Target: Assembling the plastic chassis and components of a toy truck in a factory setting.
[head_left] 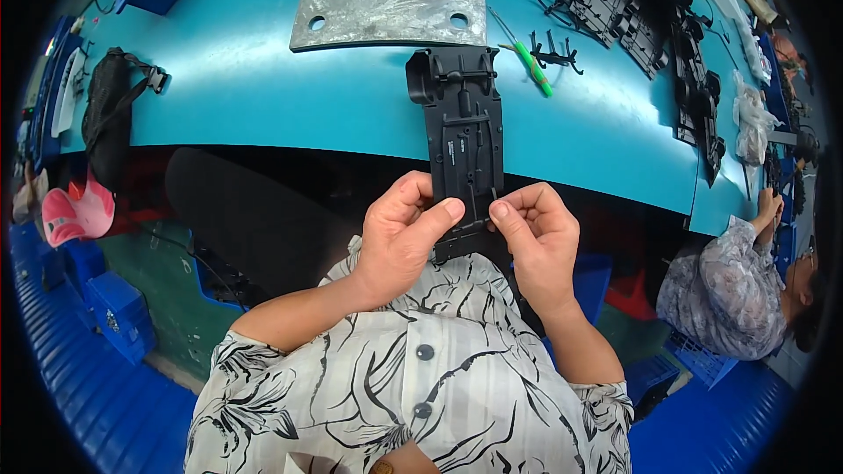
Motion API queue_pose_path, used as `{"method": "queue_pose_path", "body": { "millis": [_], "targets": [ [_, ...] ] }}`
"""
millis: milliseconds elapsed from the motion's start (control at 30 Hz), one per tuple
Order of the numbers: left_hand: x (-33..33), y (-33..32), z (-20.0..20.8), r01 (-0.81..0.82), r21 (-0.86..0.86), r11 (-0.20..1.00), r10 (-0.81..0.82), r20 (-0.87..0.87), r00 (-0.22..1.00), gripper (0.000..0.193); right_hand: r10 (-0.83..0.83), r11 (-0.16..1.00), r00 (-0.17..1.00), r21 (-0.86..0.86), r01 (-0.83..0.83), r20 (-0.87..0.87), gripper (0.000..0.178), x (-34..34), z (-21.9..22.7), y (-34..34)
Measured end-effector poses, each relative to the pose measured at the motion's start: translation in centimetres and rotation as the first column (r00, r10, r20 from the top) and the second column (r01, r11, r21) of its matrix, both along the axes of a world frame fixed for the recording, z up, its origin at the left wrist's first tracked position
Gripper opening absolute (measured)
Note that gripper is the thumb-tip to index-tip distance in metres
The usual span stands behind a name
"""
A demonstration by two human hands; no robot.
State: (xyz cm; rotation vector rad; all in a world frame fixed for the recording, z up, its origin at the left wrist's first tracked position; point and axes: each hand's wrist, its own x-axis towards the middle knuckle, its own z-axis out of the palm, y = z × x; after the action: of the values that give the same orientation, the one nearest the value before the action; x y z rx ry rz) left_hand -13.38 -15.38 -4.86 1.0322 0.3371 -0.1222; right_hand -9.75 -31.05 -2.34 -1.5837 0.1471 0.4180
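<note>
A long black moulded plastic chassis (464, 136) lies lengthwise in front of me, its far end over the table edge and its near end close to my shirt. My left hand (402, 233) is closed round its left side, thumb pressed on the upper face. At the right edge, my right hand (534, 224) pinches thumb against fingers. A thin dark bit shows at those fingertips, too small to tell whether it is loose or part of the chassis. Beyond it on the table lie a green-handled screwdriver (536, 70) and a small black branched plastic part (557, 54).
A thick metal plate (386, 13) with holes stands on the blue table (237, 79). Several black chassis parts (628, 13) are heaped at the far right. A black bag (112, 110) lies left, near a pink item (79, 211). Another person (729, 290) sits at right.
</note>
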Motion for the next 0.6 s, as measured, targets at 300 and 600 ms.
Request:
{"method": "queue_pose_path", "body": {
  "millis": [300,600],
  "targets": [
    [-0.7,0.1,-0.2,0.003,0.033,0.999,-0.004,0.041,0.999,0.006,-0.002,0.994,0.997,0.111,0.011,-0.083,0.009,-0.3,-0.5,-0.1],
    [-0.5,0.5,0.1,0.004,0.020,1.000,-0.005,0.056,0.998,0.006,-0.003,1.000,0.997,0.029,0.001,0.071,0.008,-0.7,0.0,0.5]
  ]
}}
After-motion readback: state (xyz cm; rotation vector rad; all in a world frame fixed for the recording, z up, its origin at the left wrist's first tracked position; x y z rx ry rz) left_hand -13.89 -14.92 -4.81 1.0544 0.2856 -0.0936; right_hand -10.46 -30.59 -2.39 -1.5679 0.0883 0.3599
